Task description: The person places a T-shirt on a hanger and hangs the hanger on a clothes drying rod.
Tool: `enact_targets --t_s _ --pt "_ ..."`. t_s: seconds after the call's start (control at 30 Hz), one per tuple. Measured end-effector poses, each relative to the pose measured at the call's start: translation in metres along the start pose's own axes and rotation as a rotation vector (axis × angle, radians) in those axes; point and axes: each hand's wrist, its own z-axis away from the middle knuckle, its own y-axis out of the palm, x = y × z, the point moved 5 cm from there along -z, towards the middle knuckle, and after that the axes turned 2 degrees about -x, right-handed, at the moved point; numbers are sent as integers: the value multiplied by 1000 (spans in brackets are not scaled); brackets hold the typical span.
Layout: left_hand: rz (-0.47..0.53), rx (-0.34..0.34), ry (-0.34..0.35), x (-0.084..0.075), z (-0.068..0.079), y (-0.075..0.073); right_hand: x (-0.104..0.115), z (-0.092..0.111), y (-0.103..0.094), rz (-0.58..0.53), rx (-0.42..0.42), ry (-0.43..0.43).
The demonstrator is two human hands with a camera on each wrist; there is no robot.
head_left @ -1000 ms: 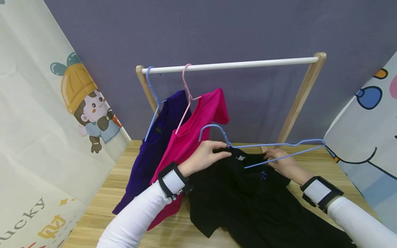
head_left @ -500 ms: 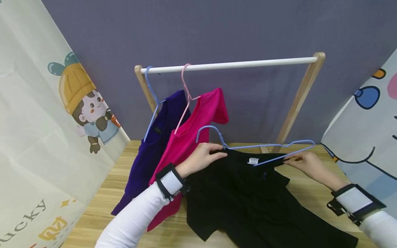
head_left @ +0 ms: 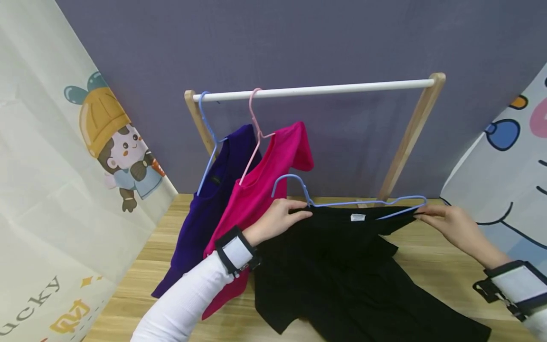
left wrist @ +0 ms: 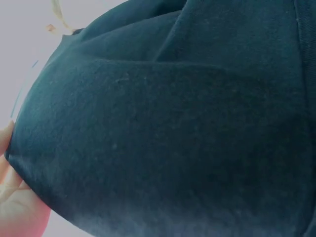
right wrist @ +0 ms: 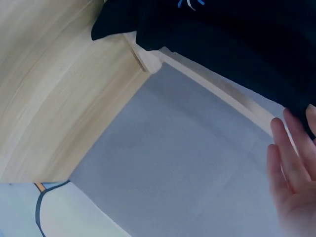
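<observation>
A black T-shirt [head_left: 325,270] is spread over the wooden table, its neckline stretched wide and a white label showing at the collar. My left hand [head_left: 279,219] pinches the collar's left side, right at the base of a light blue hanger's hook. The hanger [head_left: 354,204] lies along the neckline, its hook pointing left and part of its lower bar hidden by black cloth. At the hanger's right end, the thumb and fingers of my right hand [head_left: 455,228] pinch the collar edge. In the right wrist view, the other fingers [right wrist: 289,160] extend beside the cloth.
Behind stands a rack with a white rail [head_left: 342,89] and wooden legs [head_left: 412,135]. On its left hang a purple garment [head_left: 192,237] on a blue hanger and a bright pink garment [head_left: 265,185] on a pink hanger. A grey wall [head_left: 342,38] closes the back.
My right hand has moved right, pulling the collar out sideways over the hanger's right end. The neckline is now stretched wide; the left hand has stayed nearly still.
</observation>
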Motion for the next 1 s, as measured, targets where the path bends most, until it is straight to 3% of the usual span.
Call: enact_targets --t_s 0.2,0.37,0.57,0.73,1.0 --pt "-16 -6 7 4 1 0 1 0 -17 29 -62 -42" --pt "-26 -18 4 8 5 0 14 -3 -31 111 -94 -70" --pt "-11 11 6 7 9 2 36 -10 -39 106 -137 -87" --pt "7 36 14 4 12 6 57 -16 -38 69 -160 -139" --pt "14 75 8 -1 12 13 86 -24 -24 31 -119 -203"
